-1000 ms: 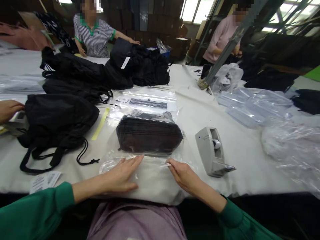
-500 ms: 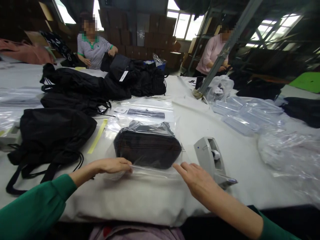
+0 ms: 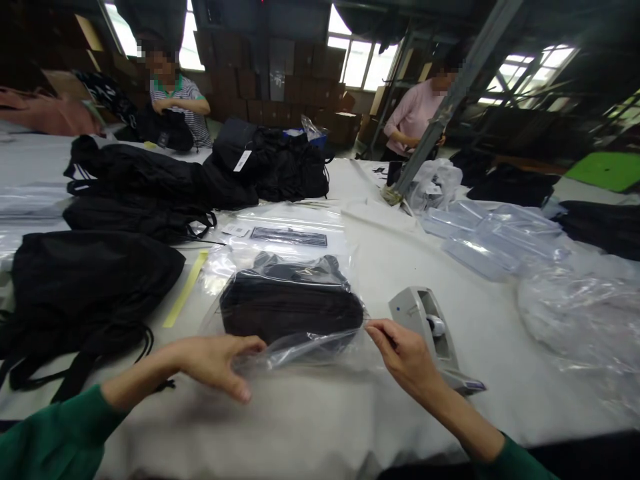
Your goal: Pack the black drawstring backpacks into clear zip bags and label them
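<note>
A black bag (image 3: 290, 310) lies inside a clear plastic bag (image 3: 295, 350) in front of me. The plastic's near edge is lifted and folded over the black bag. My left hand (image 3: 215, 363) is at the near left corner of the plastic, thumb spread away from the fingers. On the other side my right hand (image 3: 405, 357) pinches the plastic's right edge, close to the end of the black bag. A thin dark line shows by those fingertips; I cannot tell what it is.
A grey tape dispenser (image 3: 425, 327) stands by my right hand. A black backpack (image 3: 95, 287) and a yellow strip (image 3: 186, 288) lie to the left. More black bags (image 3: 165, 173), clear plastic bags (image 3: 495, 233) and a metal post (image 3: 450, 100) are farther off. Two people work across the table.
My left hand has moved back a little and its thumb has spread. The right fingers have closed into a pinch. The plastic's near edge has risen over the black bag.
</note>
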Action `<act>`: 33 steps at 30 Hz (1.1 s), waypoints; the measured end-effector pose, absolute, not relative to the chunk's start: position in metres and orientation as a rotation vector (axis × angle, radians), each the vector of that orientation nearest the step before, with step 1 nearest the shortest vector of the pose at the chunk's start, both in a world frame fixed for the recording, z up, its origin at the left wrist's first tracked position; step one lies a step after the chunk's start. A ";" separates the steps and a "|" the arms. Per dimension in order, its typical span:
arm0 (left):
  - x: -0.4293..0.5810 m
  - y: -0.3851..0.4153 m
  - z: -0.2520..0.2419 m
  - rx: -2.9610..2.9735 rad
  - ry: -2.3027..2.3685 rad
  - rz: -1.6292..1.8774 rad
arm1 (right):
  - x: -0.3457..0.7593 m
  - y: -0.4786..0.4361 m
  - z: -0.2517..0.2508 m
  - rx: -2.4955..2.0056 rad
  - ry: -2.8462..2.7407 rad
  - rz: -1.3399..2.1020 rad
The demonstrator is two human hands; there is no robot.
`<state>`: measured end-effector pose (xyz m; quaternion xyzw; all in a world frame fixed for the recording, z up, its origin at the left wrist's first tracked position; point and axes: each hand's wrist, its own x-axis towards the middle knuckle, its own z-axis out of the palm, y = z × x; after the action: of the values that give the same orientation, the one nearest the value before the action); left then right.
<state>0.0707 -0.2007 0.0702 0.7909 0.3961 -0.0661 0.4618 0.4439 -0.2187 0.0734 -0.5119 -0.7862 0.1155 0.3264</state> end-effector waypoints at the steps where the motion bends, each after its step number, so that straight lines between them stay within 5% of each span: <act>1: 0.069 -0.214 0.070 2.071 1.007 -0.144 | 0.444 -0.218 0.071 -1.332 -2.050 0.287; 7: 0.058 -0.281 0.034 2.692 1.452 0.209 | 0.445 -0.213 0.064 -1.368 -2.029 0.213; 13: 0.039 -0.265 0.036 2.350 1.292 0.701 | 0.451 -0.209 0.061 -1.420 -2.032 0.204; 18: 0.024 -0.233 0.058 1.997 1.476 0.655 | 0.457 -0.207 0.057 -1.382 -2.088 0.224; 24: 0.015 -0.209 0.066 2.362 1.485 0.851 | 0.454 -0.201 0.056 -1.293 -2.097 0.122; 33: 0.020 -0.165 0.046 1.992 1.432 0.793 | 0.444 -0.186 0.054 -1.242 -2.010 0.192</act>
<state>0.0201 -0.1648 0.0458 0.7422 0.5334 0.2954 0.2782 0.4443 -0.1862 0.0541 -0.4855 -0.7856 0.0750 0.3762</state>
